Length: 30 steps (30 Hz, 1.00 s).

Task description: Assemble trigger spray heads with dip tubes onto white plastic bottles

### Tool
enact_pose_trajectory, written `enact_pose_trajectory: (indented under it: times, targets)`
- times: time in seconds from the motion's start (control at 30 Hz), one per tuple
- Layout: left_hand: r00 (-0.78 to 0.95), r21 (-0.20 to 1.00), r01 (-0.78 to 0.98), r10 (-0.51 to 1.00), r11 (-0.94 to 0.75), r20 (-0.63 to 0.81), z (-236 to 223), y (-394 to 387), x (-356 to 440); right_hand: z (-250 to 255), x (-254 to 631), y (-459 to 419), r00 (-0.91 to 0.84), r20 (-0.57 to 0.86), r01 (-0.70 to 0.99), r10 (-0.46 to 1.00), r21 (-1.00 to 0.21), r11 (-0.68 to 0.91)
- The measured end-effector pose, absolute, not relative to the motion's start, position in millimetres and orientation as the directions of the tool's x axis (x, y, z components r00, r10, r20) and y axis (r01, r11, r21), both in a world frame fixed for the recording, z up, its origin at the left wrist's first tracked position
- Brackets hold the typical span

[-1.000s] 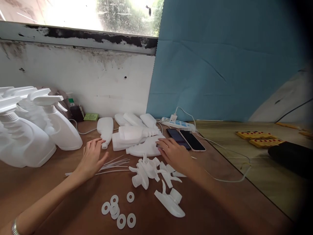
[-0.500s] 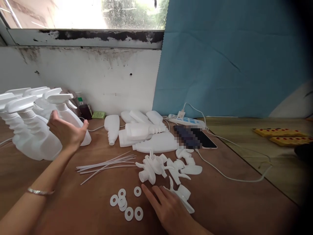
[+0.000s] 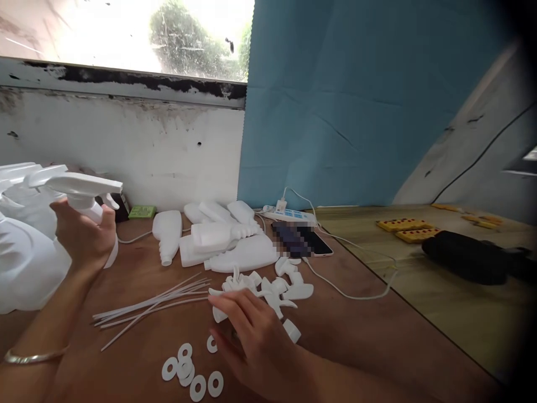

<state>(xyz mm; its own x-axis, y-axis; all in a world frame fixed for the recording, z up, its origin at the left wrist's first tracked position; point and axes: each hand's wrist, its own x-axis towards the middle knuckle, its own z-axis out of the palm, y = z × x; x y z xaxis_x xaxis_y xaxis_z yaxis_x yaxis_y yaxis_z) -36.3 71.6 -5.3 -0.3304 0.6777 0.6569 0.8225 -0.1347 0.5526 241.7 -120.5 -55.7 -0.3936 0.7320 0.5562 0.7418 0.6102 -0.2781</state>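
My left hand point(image 3: 86, 238) is wrapped round the neck of a white spray bottle point(image 3: 84, 184), which stands upright with its trigger head fitted. More white spray bottles point(image 3: 29, 252) crowd beside it at the left edge. My right hand point(image 3: 264, 336) is above the table, thumb and fingers apart, and no object shows between them. It partly covers a heap of white trigger heads point(image 3: 289, 288). Several flat white washers point(image 3: 198, 387) lie left of that hand. Thin white dip tubes point(image 3: 155, 302) are spread between the two hands.
White bottles without heads point(image 3: 243, 254) lie in a pile near the wall. Behind the trigger heads are a phone point(image 3: 321, 246), a power strip point(image 3: 289, 214) and a white cable point(image 3: 348, 296). A green box point(image 3: 141, 211) sits by the wall, yellow pieces point(image 3: 415, 234) at the right.
The view has turned to the right. My left hand has gone from beside the spray bottle to a grip on its neck. My right hand has shifted up over the trigger heads.
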Motion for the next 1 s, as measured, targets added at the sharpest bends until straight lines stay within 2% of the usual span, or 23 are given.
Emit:
enact_pose_trajectory:
  times: [0.07,0.17,0.27,0.37,0.47,0.63,0.73,0.8,0.9,1.0]
  targets:
    - [-0.352,0.476,0.874,0.552,-0.096,0.756,8.1,56.5,-18.3,-30.4,229.4,-112.8,-0.359,0.554,0.673,0.751,-0.403,0.620]
    - [-0.236,0.345,0.930,0.514,-0.125,0.824,27.0,23.2,18.5,-3.4,205.1,-96.9,-0.234,0.505,0.496,0.831,-0.673,0.549]
    - [-0.029,0.162,0.963,0.515,-0.216,0.857,32.6,-14.1,54.3,8.8,180.7,-81.9,-0.099,0.397,0.131,0.913,-0.904,0.407]
    - [0.245,-0.085,0.920,0.393,-0.382,0.886,24.8,-41.6,76.8,15.8,167.3,-75.6,0.065,0.281,-0.271,0.958,-0.919,0.288]
    - [0.333,-0.180,0.873,0.283,-0.453,0.900,17.1,-54.2,85.6,24.3,169.9,-78.6,0.152,0.196,-0.442,0.969,-0.863,0.244]
    - [0.335,-0.180,0.855,0.253,-0.485,0.908,15.8,-54.1,86.2,28.1,188.1,-80.7,0.039,0.210,-0.460,0.977,-0.864,0.204]
    - [0.388,-0.176,0.812,0.289,-0.556,0.875,13.0,-52.0,85.0,16.2,191.6,-74.8,0.057,0.234,-0.445,0.971,-0.864,0.234]
    - [0.403,-0.122,0.785,0.352,-0.607,0.845,10.8,-53.3,84.0,7.2,190.6,-71.1,0.102,0.230,-0.432,0.968,-0.866,0.251]
    - [0.382,0.082,0.728,0.502,-0.681,0.776,14.3,-60.3,80.2,2.7,191.1,-69.1,0.132,0.261,-0.409,0.956,-0.864,0.292]
    - [0.449,0.423,0.529,0.666,-0.735,0.596,27.2,-69.1,70.7,12.4,200.4,-69.7,-0.001,0.378,-0.400,0.926,-0.849,0.346]
